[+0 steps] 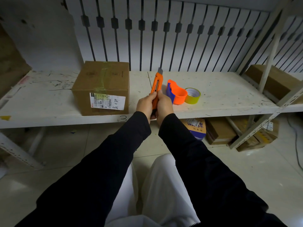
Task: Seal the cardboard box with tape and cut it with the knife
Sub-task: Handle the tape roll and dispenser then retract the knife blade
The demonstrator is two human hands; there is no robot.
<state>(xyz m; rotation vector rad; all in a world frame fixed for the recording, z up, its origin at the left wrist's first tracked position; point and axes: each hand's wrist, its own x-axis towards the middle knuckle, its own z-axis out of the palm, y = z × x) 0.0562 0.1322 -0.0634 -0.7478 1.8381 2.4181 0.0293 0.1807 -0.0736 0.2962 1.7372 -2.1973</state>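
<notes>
Head view, and both hands are wrapped around the orange utility knife [156,89], blade out and pointing up and away. The left hand [145,106] grips the lower handle, the right hand [164,104] closes on it from the other side, thumb up near the slider. The cardboard box [102,88] sits on the shelf [221,97] just left of the hands, flaps down, with a strip of yellowish tape already running over the top seam and down the front face, above the shipping label. So the sealing looks done, or close to it. Whether the tape end has been cut cannot be told from here. To the right, the orange and blue tape dispenser [177,94] rests touching the yellow tape roll [193,95]. The shelf is white, scuffed and scribbled with dark marks. Behind it, a white wall with dark vertical bars. More cartons sit on the tiled floor below, right side.
</notes>
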